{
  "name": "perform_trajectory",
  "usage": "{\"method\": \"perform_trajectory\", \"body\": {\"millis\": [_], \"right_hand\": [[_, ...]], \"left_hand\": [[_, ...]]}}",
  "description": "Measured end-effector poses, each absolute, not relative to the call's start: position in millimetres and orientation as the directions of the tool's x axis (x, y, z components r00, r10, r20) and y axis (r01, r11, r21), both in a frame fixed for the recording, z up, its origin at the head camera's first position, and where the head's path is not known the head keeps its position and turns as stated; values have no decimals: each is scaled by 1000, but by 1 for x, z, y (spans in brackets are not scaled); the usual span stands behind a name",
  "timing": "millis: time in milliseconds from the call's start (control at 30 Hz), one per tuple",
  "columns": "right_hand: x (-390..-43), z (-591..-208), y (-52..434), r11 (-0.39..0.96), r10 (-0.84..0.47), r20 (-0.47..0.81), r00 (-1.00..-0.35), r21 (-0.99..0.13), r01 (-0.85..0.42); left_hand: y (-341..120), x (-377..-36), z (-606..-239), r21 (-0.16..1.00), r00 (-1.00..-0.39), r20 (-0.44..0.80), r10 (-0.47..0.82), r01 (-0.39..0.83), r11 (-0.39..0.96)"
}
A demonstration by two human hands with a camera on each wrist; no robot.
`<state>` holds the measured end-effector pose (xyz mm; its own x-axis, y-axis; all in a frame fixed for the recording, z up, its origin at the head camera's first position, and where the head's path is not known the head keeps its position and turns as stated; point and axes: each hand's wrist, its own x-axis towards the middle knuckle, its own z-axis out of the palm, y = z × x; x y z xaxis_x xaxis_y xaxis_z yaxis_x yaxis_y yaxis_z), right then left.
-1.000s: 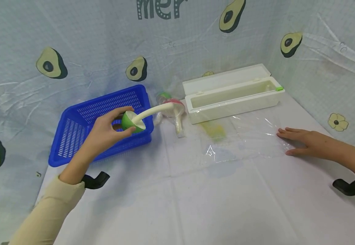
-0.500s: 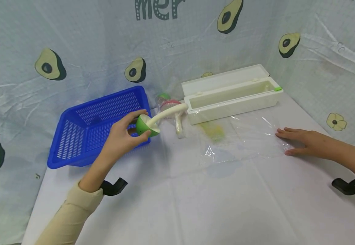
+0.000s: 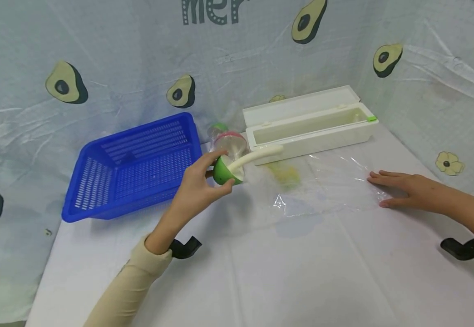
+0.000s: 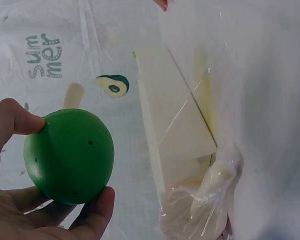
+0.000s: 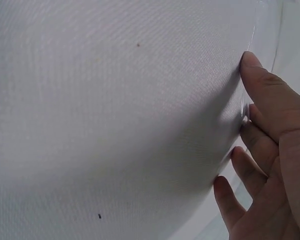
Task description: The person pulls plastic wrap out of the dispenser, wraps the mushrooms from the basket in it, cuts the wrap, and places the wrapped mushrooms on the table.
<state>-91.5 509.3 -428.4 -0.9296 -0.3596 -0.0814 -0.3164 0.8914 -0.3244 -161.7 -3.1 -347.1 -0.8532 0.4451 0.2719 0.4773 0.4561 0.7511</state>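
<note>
My left hand holds a toy mushroom by its green cap, with thumb and fingers on either side of the cap's edge. Its curved white stem points right, above the table. The left wrist view shows the round top of the mushroom, green with small dark dots. A sheet of clear plastic film lies flat on the table to the right of the mushroom. At the right end of this film, my right hand rests its fingertips, fingers spread and extended. In the right wrist view, the right hand touches the film's edge.
Behind the film stands a long white box, lid raised, with a green tab at its right end. A blue plastic basket stands at left. Between them lie film-wrapped mushrooms, one red-capped, partly behind my left hand.
My left hand has carried the mushroom rightward, from over the basket to beside the film. The right hand has stayed at the film's edge.
</note>
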Motion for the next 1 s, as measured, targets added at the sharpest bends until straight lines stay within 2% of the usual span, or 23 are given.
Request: {"method": "perform_trajectory", "body": {"millis": [233,467,733,1000], "right_hand": [[-95,-425,506,902,-366,-126,-922,-290,-319],[-93,-422,504,897,-365,-116,-924,-310,-315],[-95,-416,500,907,-353,-179,-919,-305,-289],[-96,-415,498,902,-362,-156,-919,-307,-304]], "left_hand": [[25,-167,-371,742,-804,305,510,536,402],[64,-170,-392,729,-746,244,620,562,391],[115,-174,-395,703,-665,193,721,606,371],[160,-188,-402,593,-664,76,744,630,501]]}}
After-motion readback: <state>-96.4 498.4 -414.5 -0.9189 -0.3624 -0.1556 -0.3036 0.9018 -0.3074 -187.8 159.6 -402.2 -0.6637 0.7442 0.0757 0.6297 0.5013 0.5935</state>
